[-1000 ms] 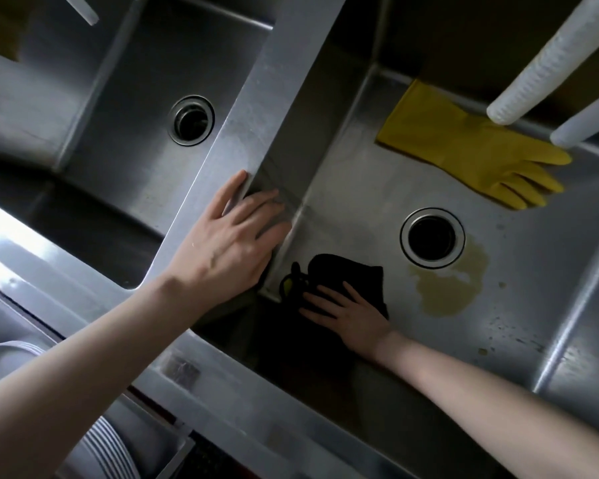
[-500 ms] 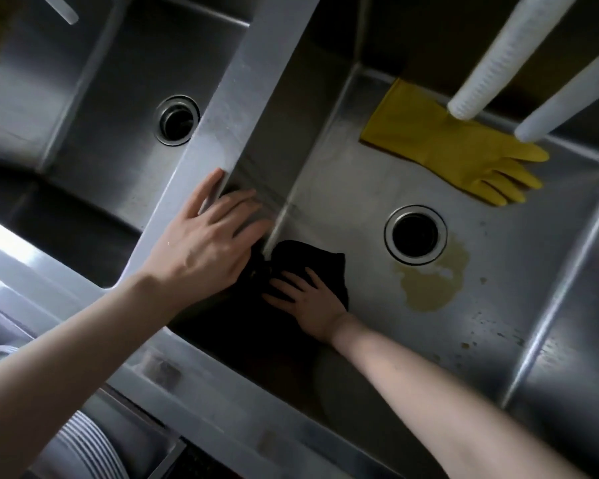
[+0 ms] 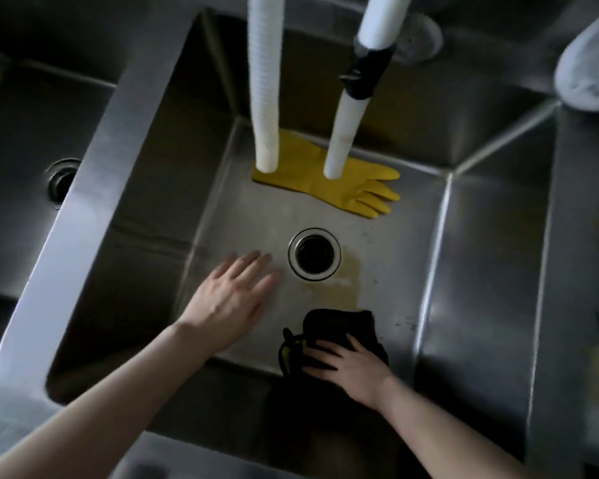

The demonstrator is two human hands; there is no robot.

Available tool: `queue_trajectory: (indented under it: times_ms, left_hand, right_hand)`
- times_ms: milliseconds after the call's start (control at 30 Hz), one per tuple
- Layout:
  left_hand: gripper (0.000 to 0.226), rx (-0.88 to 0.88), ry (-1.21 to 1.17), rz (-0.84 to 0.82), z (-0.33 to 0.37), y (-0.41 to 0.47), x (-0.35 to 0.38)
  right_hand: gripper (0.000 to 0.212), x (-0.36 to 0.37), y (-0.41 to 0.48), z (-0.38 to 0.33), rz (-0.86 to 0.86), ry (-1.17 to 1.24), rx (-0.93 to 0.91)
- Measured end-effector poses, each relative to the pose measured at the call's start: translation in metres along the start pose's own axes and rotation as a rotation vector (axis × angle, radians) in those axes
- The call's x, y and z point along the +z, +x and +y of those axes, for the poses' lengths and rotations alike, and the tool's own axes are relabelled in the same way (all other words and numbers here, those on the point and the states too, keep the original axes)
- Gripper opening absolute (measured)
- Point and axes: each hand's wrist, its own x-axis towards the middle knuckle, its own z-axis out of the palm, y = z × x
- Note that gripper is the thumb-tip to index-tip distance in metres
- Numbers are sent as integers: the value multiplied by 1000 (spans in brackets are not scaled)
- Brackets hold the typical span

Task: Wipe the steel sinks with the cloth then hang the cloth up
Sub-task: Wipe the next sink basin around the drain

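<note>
Right hand point(image 3: 350, 366) presses flat, fingers spread, on black cloth point(image 3: 339, 326) at the sink point(image 3: 429, 271) floor's near edge. Left hand point(image 3: 232, 299) open, empty, beside the drain point(image 3: 314, 254); bare floor between.

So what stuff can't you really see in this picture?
- Yellow glove, head view: two white hoses cover parts of its cuff.
- Black cloth: its near part is under the right hand.
- Left sink's drain: half hidden behind the steel divider.
- White object, top right: blurred and cut off by the edge.
</note>
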Motion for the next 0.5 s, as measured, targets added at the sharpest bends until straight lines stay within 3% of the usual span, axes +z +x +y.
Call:
queue_trajectory:
  times_ms: [100,167,333,500]
  left_hand:
    - [59,-109,-161,-61,8,29,28]
    - [58,-179,-201,-109,4,42,48]
    - [60,-212,-66,-223,-4,58,94]
    - [62,-220,-27,-186,-2,55,115]
  right_hand:
    - [61,-3,9,-1,78,74,40]
    - [67,-6,16,-3,143,140,111]
    - [89,-20,44,3,471,193,331]
    - [79,-50,55,28,568,297,570]
